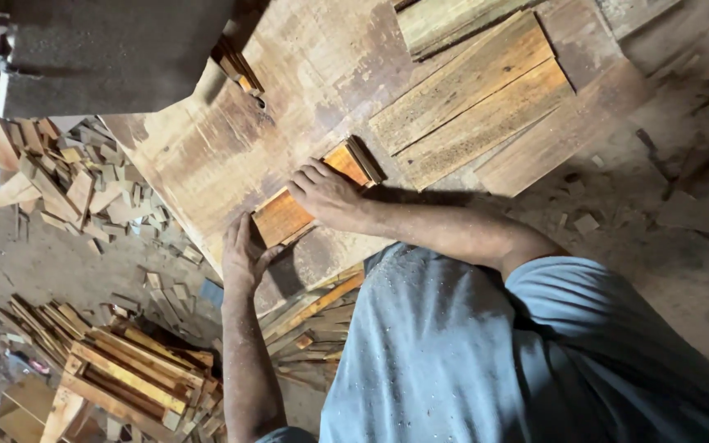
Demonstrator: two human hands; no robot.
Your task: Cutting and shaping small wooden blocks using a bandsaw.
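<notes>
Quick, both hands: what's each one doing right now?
Left hand: gripping the near end of the wood block.
Right hand: laid over the block's top, fingers curled on it.

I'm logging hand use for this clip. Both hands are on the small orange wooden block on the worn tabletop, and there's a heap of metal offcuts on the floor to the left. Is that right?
Not quite: the head view shows the floor heap is wooden offcuts, not metal. The rest holds: the left hand and right hand are both on the small orange wooden block on the worn tabletop.
</notes>
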